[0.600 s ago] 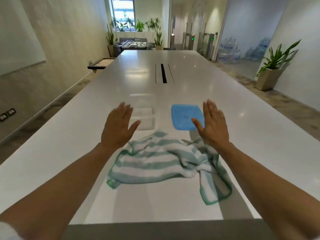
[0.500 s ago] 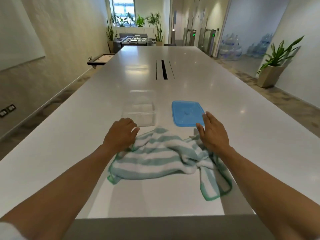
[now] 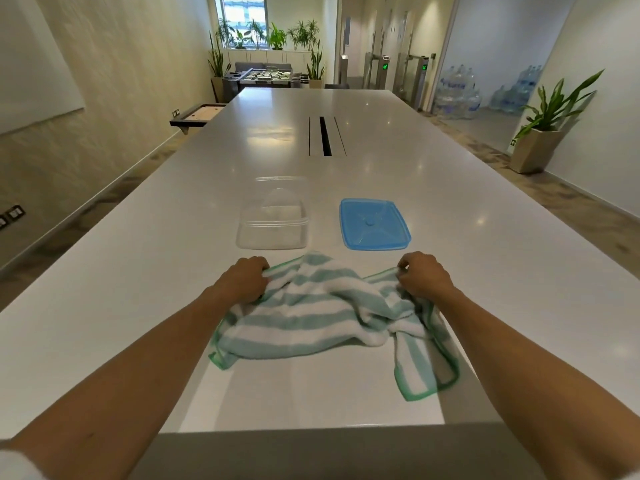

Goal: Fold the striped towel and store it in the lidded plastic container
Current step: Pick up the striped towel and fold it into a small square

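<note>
Left hand (image 3: 246, 279) and right hand (image 3: 423, 276) each clenched on a far corner of the striped towel (image 3: 311, 317), which lies crumpled on the near tabletop (image 3: 138, 271). Just beyond: clear plastic container (image 3: 273, 221), open, nothing inside; blue lid (image 3: 374, 224) flat beside it on the right, apart. Tabletop long, white, glossy, with a cable slot (image 3: 325, 136). Towel terry, green-and-white, green-edged. Potted plant (image 3: 543, 126) by the right wall.
</note>
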